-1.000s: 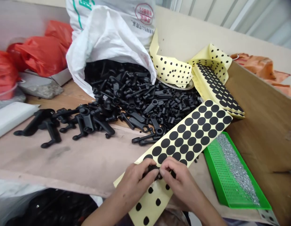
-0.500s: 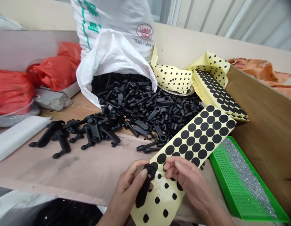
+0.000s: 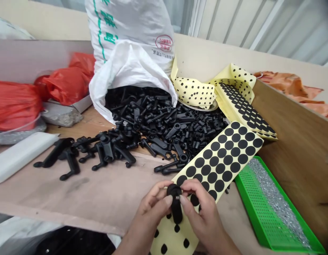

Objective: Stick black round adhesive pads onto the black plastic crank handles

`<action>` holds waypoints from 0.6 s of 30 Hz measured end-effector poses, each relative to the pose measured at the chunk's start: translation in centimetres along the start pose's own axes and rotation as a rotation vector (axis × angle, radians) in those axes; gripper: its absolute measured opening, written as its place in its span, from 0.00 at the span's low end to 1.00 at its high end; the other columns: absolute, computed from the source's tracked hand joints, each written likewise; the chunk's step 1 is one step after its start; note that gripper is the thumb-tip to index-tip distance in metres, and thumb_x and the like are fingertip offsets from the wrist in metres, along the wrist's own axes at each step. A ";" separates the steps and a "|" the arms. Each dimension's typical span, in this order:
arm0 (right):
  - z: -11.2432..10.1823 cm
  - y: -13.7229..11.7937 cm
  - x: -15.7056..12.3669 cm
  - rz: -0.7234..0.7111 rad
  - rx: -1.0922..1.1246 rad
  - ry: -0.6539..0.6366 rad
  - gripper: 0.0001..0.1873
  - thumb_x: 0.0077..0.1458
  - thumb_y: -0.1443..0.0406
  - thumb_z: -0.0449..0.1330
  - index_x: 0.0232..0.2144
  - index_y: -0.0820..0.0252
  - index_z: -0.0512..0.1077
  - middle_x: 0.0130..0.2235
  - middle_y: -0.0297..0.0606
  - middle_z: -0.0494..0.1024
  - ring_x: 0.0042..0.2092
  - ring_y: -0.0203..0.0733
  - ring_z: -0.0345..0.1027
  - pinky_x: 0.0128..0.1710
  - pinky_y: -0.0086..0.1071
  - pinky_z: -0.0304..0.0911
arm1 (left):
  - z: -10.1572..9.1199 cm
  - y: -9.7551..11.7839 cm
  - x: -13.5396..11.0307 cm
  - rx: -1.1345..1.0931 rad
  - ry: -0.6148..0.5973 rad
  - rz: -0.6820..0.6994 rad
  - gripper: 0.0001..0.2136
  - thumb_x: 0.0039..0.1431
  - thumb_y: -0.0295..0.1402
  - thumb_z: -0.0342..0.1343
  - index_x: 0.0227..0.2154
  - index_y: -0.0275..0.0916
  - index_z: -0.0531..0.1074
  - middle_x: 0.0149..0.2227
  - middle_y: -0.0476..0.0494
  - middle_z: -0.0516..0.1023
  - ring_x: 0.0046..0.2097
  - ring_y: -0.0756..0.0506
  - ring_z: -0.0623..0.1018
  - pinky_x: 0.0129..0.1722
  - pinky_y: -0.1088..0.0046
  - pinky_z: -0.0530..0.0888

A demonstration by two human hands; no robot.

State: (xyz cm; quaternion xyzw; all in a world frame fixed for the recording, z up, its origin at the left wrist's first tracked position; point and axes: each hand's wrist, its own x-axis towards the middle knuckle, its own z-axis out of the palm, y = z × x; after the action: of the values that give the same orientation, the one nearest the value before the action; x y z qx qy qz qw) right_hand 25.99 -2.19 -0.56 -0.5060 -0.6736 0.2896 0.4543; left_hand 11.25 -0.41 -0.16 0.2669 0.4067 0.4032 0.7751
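Between both hands is a black plastic crank handle (image 3: 176, 209), its round end up and its arm pointing down toward me. My left hand (image 3: 154, 205) grips the round end from the left with thumb and fingers. From the right, my right hand (image 3: 199, 205) pinches the same end; whether a black dot is between its fingertips I cannot make out. Under the hands lies a yellow sheet of round black stickers (image 3: 222, 163), and its near part shows smaller dark spots. A pile of black handles and small parts (image 3: 164, 124) lies beyond.
A white woven sack (image 3: 134, 60) spills the black parts onto the table. At right stand a green basket (image 3: 264, 216) of small metal pieces and a brown board (image 3: 293, 152). More sticker sheets (image 3: 246, 106) lie behind. Red bags (image 3: 65, 83) and a white block (image 3: 23, 154) are at left.
My right hand has moved left from the sticker sheet to the round end of the handle. The handle, in my left hand, has shifted slightly right and turned more upright.
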 end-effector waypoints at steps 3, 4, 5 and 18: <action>0.0 -0.2 -0.1 -0.031 -0.015 -0.002 0.06 0.58 0.71 0.50 0.37 0.56 0.63 0.37 0.37 0.68 0.39 0.40 0.66 0.39 0.32 0.62 | 0.1 0.0 0.1 0.047 0.003 0.023 0.12 0.50 0.35 0.60 0.39 0.42 0.71 0.37 0.47 0.77 0.39 0.47 0.74 0.39 0.73 0.70; 0.0 -0.3 0.0 -0.032 -0.015 -0.010 0.06 0.58 0.71 0.50 0.36 0.56 0.64 0.37 0.38 0.68 0.40 0.41 0.66 0.39 0.32 0.62 | 0.0 0.0 0.1 0.069 -0.001 0.028 0.12 0.50 0.35 0.60 0.39 0.42 0.72 0.37 0.48 0.76 0.39 0.46 0.73 0.39 0.73 0.70; -0.1 -0.4 0.0 -0.023 -0.011 -0.022 0.05 0.58 0.71 0.50 0.35 0.56 0.64 0.36 0.38 0.68 0.39 0.41 0.66 0.39 0.32 0.62 | -0.1 0.0 0.1 0.091 -0.006 0.031 0.11 0.51 0.36 0.60 0.39 0.42 0.72 0.37 0.47 0.76 0.40 0.46 0.73 0.38 0.73 0.70; -1.7 -0.9 1.0 0.176 0.082 -0.262 0.10 0.57 0.67 0.52 0.23 0.59 0.62 0.29 0.33 0.66 0.33 0.36 0.62 0.34 0.29 0.58 | -1.5 0.9 0.8 0.372 -0.170 -0.075 0.16 0.50 0.45 0.59 0.37 0.39 0.74 0.29 0.49 0.73 0.32 0.48 0.71 0.30 0.75 0.73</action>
State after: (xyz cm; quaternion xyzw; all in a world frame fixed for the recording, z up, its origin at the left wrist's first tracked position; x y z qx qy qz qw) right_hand 27.10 -1.60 1.24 -0.5021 -0.6677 0.4189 0.3558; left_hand 9.92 0.83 -0.62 0.4233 0.4170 0.2678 0.7585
